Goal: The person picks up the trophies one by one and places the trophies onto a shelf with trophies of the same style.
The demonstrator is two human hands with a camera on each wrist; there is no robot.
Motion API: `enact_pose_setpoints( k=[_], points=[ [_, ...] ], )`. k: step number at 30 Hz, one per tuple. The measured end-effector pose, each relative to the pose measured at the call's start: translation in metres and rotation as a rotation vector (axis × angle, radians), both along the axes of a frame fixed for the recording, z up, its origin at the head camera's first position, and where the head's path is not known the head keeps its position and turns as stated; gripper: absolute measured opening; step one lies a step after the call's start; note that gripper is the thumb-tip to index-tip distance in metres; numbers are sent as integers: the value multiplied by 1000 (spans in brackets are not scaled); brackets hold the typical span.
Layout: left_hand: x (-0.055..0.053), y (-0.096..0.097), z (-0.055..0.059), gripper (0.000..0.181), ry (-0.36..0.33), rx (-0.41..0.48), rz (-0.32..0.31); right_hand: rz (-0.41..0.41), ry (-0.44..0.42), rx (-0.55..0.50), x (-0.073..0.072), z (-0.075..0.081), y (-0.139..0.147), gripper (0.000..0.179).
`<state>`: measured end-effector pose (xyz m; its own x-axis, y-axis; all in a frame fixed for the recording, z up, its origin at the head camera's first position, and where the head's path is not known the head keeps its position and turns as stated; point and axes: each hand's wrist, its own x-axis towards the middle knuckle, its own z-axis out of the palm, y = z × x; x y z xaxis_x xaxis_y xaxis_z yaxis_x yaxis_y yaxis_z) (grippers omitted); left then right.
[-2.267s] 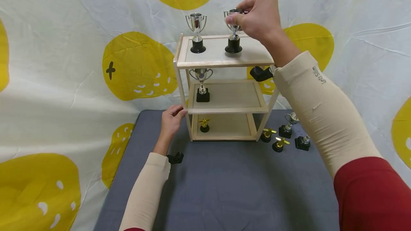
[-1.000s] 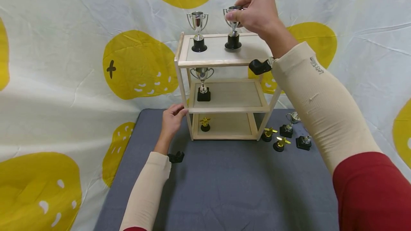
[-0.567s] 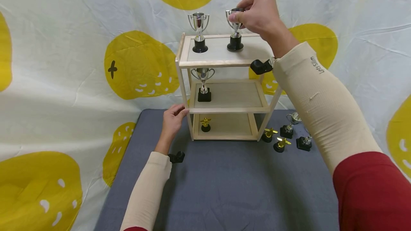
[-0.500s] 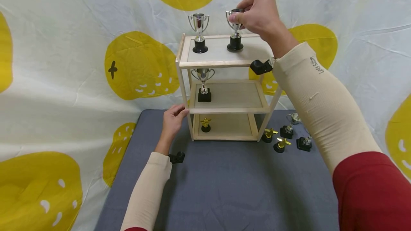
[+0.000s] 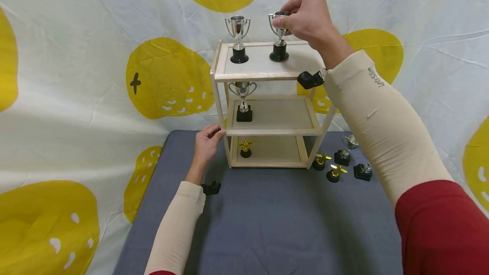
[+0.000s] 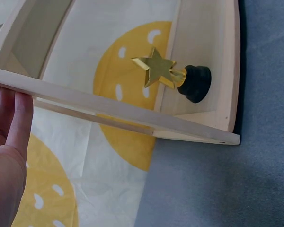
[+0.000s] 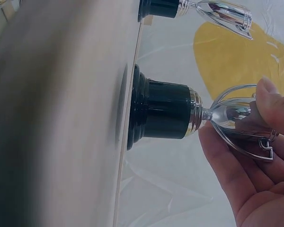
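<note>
My right hand (image 5: 311, 16) pinches a small silver trophy cup (image 5: 280, 39) by its bowl and handle. The cup stands upright, its round black base (image 7: 163, 109) right at the top board of the wooden shelf (image 5: 263, 75). To its left, a matching silver trophy cup (image 5: 239, 39) stands on the same board. My left hand (image 5: 206, 143) holds the shelf's left post at middle-board height, its fingertips partly hidden by the post in the left wrist view. A larger silver cup (image 5: 243, 101) occupies the middle board's left side, and a gold star trophy (image 6: 158, 68) the bottom board.
Right of the shelf on the grey cloth (image 5: 267, 224) stand two gold star trophies (image 5: 320, 161) and two silver trophies (image 5: 342, 156) with square black bases. Close behind hangs a white curtain (image 5: 76, 75) with yellow shapes.
The right hand's cup rose a little by about one second ago, then came lower, and now stands slightly nearer the left cup. The left hand stays on the post.
</note>
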<state>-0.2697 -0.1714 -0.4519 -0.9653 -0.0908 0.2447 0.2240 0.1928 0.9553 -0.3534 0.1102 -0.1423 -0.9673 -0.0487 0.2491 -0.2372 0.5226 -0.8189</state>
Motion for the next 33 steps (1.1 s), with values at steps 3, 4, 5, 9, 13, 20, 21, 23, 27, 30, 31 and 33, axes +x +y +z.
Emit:
enact_pose_setpoints(
  k=[3, 4, 5, 9, 13, 20, 21, 23, 27, 30, 31, 33],
  points=[
    [8, 4, 13, 28, -16, 4, -1, 5, -7, -14, 0, 1, 0, 42],
    [11, 5, 17, 28, -17, 6, -1, 8, -8, -16, 1, 1, 0, 42],
    [14, 6, 21, 27, -19, 8, -2, 11, -8, -11, 1, 0, 1, 42],
    [17, 7, 25, 27, -19, 3, 3, 22, -22, -7, 1, 0, 2, 43],
    [18, 7, 25, 27, -22, -7, 2, 35, -32, 1, 0, -1, 4, 44],
    [16, 6, 26, 29, -31, 0, -2, 77, -29, 17, -1, -3, 8, 41],
    [16, 6, 26, 29, -29, 0, -3, 88, -30, 19, -1, -3, 9, 40],
    [16, 6, 26, 30, -26, -2, -8, 111, -34, 24, -1, -4, 11, 37],
    [14, 5, 26, 30, -26, 3, -18, 155, -47, 26, -2, -7, 17, 40],
    [11, 4, 23, 30, -24, 2, -14, 174, -59, 14, -4, -7, 19, 48],
    [9, 3, 20, 29, -22, 1, -12, 178, -65, 6, -4, -7, 20, 51],
    [3, 2, 12, 29, -17, -1, -6, 185, -71, 6, -5, -7, 20, 54]
  ],
)
